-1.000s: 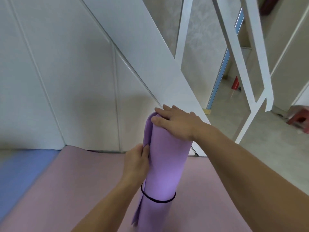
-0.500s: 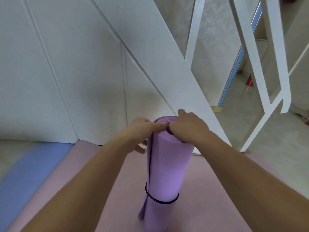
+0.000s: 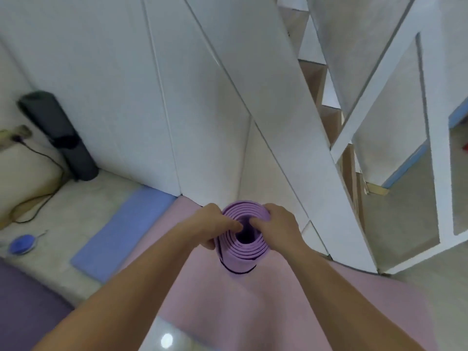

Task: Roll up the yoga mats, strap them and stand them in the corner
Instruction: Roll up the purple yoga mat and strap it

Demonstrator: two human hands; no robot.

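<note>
White panel wall (image 3: 114, 84) under a staircase (image 3: 326, 102), pale tile floor with mats spread on it. Left hand (image 3: 217, 228) and right hand (image 3: 277, 230) are both on the top end of the purple mat (image 3: 243, 253), one on each side. Fingers of both are curled over the rim toward the hollow middle, pinching the coiled layers. Neither hand is loose. Probable reason: squeezing the coil at the top stops the layers sliding out of line and lets the person steer the roll while it stands.

Purple mat is rolled and on end, seen from straight above, bottom resting on the flat pink mat (image 3: 278, 312) near the foot of the wall. Black strap (image 3: 238, 271) circles its lower part, so rolling and strapping look done for this one. Likely step now is squaring it up before it goes to the corner.

Further out, blue mat (image 3: 121, 229) lies flat left of the pink one. Dark purple mat (image 3: 25, 312) shows at the lower-left edge, also flat. Those look not yet rolled.

Far left, black mat (image 3: 58, 135) stands rolled against the wall, probably marking the target corner. Black cable (image 3: 38, 178) runs over the floor beside it and could snag a roll set down there. Small blue round thing (image 3: 22, 244) on the tiles, cannot tell what.
</note>
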